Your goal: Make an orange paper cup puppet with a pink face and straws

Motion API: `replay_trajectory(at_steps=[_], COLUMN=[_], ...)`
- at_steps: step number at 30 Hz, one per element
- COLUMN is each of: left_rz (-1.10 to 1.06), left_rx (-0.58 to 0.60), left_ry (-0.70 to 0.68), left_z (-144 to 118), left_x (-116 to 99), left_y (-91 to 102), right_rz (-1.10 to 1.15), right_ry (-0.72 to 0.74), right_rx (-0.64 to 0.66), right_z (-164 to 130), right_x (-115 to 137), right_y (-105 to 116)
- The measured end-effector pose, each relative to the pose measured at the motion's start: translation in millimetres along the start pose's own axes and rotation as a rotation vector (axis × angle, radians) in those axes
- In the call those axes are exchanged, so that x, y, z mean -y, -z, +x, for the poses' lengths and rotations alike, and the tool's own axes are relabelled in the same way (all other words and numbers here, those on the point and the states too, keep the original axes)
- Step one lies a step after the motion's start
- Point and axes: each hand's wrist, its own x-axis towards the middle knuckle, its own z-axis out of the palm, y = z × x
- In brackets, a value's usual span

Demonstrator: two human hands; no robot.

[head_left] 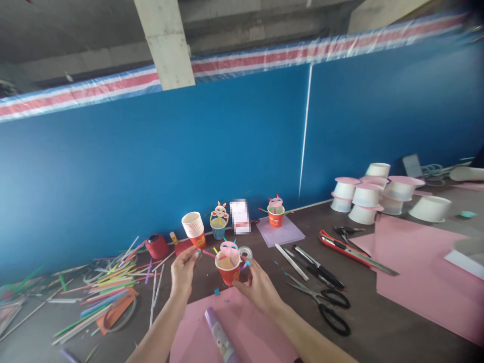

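Note:
My right hand (258, 286) grips a red paper cup (228, 273) from its right side, just above a pink paper sheet (245, 327). The cup carries a pink face piece (229, 248) and straw arms. My left hand (184, 269) pinches a thin pink straw (207, 253) that sticks out of the cup's left side. A purple glue stick (219, 335) lies on the pink sheet between my forearms.
Coloured straws (106, 287) are scattered at the left. A stack of cups (194, 229), two finished cup figures (219, 222) (276, 212), scissors (325, 300), a box cutter (340, 244), white bowls (370, 196) and a large pink sheet (427, 272) lie around. A blue wall (189, 151) backs the table.

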Motion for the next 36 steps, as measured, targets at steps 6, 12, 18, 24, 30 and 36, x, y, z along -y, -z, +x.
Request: replay_trajectory(at_steps=[6, 12, 18, 24, 30, 36], left_rz=[-0.072, -0.181, -0.235, -0.309, -0.369, -0.361], left_rx=[0.027, 0.019, 0.026, -0.022, 0.017, 0.034], left_ry=[0.072, 0.138, 0.189, 0.189, 0.25, 0.277], left_z=[9.5, 14.1, 14.2, 12.9, 12.9, 15.1], left_x=[7.1, 17.4, 21.6, 22.4, 16.1, 11.8], left_y=[-10.6, -12.2, -13.0, -8.7, -9.8, -14.5], right_rz=[-0.01, 0.031, 0.048, 0.064, 0.047, 0.045], right_ry=[-0.006, -0.022, -0.012, -0.016, -0.021, -0.025], right_rx=[0.022, 0.035, 0.047, 0.046, 0.08, 0.072], right_z=[-1.1, -0.1, -0.5, -1.5, -0.1, 0.2], right_x=[-2.2, 3.1, 6.8, 5.1, 13.3, 15.9], right_y=[1.4, 2.0, 1.1, -0.7, 3.0, 4.2])
